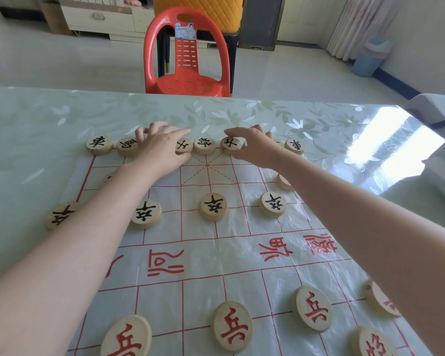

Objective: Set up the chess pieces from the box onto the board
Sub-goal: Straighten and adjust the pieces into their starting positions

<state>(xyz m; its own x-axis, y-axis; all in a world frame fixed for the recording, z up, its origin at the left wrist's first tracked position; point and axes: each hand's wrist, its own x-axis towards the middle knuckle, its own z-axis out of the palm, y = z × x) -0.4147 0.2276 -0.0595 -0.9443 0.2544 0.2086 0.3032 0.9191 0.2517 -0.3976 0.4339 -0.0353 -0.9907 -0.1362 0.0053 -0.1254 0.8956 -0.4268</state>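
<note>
A clear plastic chess board (pixel 216 255) with red lines lies on the table. Black-lettered wooden discs line its far row: a chariot (pixel 99 145), a horse (pixel 126 146), a general (pixel 204 145) and another chariot (pixel 294 146). My left hand (pixel 162 147) reaches over that row, thumb and finger around the left advisor disc (pixel 184 146). My right hand (pixel 253 146) does the same on the right advisor disc (pixel 231 144). Both hands hide discs beneath them. Black pawns (pixel 213 206) stand mid-board and red pawns (pixel 233 326) stand near me. No box is in view.
The table wears a green floral cover (pixel 49 119). A red plastic chair (pixel 188 60) stands just beyond its far edge. A white object with a dark cable (pixel 442 140) sits at the table's right end. A blue bin (pixel 370 57) stands on the floor at the far right.
</note>
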